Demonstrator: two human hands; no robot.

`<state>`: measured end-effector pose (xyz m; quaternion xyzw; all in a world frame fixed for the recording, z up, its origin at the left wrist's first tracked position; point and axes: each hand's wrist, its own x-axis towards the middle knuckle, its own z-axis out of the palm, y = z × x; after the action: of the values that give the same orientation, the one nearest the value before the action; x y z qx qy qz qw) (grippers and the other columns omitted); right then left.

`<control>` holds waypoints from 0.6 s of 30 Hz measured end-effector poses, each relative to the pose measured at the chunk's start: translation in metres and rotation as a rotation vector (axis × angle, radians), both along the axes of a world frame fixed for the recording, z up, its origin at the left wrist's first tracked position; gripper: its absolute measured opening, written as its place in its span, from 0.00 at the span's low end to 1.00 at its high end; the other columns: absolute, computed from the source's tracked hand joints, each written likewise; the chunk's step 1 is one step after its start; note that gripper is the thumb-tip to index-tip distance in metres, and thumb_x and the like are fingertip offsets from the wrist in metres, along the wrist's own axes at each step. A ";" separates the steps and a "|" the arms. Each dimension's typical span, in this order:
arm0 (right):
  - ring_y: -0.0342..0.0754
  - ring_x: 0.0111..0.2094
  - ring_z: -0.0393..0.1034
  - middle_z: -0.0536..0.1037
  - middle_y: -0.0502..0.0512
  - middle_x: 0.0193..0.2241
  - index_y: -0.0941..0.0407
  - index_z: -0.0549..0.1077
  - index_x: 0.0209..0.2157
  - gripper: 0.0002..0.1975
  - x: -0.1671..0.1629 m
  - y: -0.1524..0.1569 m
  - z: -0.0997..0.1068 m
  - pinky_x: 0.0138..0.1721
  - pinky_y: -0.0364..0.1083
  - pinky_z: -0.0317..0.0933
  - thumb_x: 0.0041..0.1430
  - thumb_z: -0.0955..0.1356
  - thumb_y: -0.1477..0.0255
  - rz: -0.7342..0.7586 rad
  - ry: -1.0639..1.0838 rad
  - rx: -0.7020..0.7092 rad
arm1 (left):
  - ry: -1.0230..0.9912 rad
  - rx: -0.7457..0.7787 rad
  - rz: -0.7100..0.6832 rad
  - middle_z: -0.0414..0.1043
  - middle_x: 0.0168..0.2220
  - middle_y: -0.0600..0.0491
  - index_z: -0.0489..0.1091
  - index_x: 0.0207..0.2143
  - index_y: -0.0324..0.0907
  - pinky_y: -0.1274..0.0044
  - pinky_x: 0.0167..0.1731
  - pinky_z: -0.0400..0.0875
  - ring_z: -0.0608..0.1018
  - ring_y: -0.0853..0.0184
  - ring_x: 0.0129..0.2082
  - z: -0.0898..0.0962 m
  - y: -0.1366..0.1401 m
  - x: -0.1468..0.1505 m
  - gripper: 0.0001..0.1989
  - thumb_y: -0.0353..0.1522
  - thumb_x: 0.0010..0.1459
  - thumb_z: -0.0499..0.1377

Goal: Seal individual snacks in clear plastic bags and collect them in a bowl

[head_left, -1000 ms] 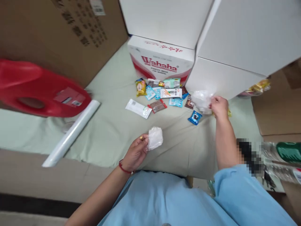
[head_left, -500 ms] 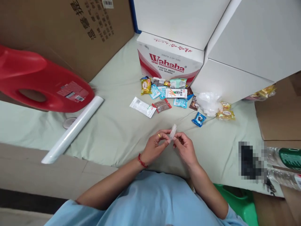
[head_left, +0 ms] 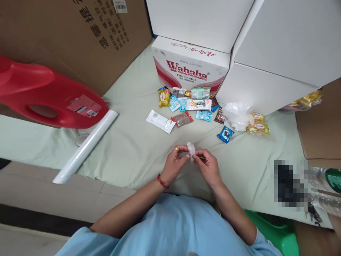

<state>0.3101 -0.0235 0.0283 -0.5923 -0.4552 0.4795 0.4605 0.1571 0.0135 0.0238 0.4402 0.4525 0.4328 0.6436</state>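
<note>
A small bunched piece of translucent plastic (head_left: 191,149) stands up between my two hands, above the cloth-covered table. My left hand (head_left: 176,161) pinches it from one side, thumb against fingers. From the other side, my right hand (head_left: 208,165) pinches its lower part with thumb and forefinger. Whether the plastic is a bag I cannot tell. Beyond my hands lie packaged snacks: a white packet (head_left: 160,122), a brown-and-red packet (head_left: 182,119), a blue packet (head_left: 225,134) and a white breadstick packet (head_left: 199,105) on top of several others.
A red jug (head_left: 61,101) and a white roll (head_left: 86,146) lie at the left. Behind the snacks stands a Wahaba carton (head_left: 190,67). Clear crumpled plastic bags (head_left: 237,115) rest beside yellow packets (head_left: 258,128). Bottles (head_left: 326,179) and keys (head_left: 313,215) are at the right edge.
Both hands have shifted slightly left with the plastic piece, and their pinching fingers have adjusted a little. The camera view has also moved slightly. The snacks stay in place.
</note>
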 end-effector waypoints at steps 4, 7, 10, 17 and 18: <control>0.43 0.29 0.68 0.75 0.50 0.28 0.54 0.78 0.34 0.10 0.011 -0.006 0.000 0.32 0.42 0.62 0.61 0.73 0.61 -0.020 -0.003 0.010 | 0.055 -0.062 -0.008 0.73 0.36 0.53 0.74 0.33 0.41 0.75 0.40 0.71 0.75 0.66 0.38 0.003 0.009 0.006 0.16 0.43 0.50 0.70; 0.41 0.24 0.64 0.72 0.47 0.22 0.54 0.76 0.32 0.14 0.026 -0.009 0.001 0.27 0.40 0.60 0.56 0.75 0.59 -0.131 0.258 -0.072 | -0.021 -0.220 0.021 0.71 0.30 0.57 0.71 0.31 0.40 0.77 0.34 0.69 0.72 0.71 0.30 0.007 0.017 0.007 0.21 0.46 0.46 0.72; 0.38 0.22 0.61 0.68 0.44 0.21 0.55 0.75 0.31 0.17 0.053 -0.014 0.003 0.22 0.37 0.58 0.50 0.79 0.59 -0.307 0.509 -0.143 | -0.073 -0.324 0.026 0.70 0.30 0.58 0.69 0.31 0.40 0.78 0.32 0.71 0.73 0.72 0.31 0.013 0.025 0.004 0.26 0.47 0.41 0.75; 0.34 0.19 0.54 0.64 0.42 0.21 0.55 0.72 0.30 0.20 0.120 -0.039 0.006 0.14 0.32 0.48 0.43 0.82 0.65 -0.637 0.672 -0.085 | -0.127 -0.288 -0.006 0.69 0.30 0.59 0.66 0.32 0.42 0.81 0.30 0.72 0.74 0.73 0.30 0.051 0.064 0.030 0.26 0.43 0.40 0.76; 0.34 0.19 0.54 0.63 0.42 0.21 0.55 0.71 0.30 0.20 0.124 -0.043 0.006 0.14 0.32 0.48 0.43 0.82 0.65 -0.645 0.668 -0.087 | -0.165 -0.253 -0.066 0.69 0.30 0.59 0.66 0.32 0.42 0.80 0.32 0.74 0.74 0.73 0.31 0.062 0.076 0.045 0.24 0.41 0.42 0.76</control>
<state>0.4344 -0.0666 0.0348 -0.5357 -0.0540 0.4947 0.6822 0.2017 0.0896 0.0860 0.3332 0.4345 0.3857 0.7426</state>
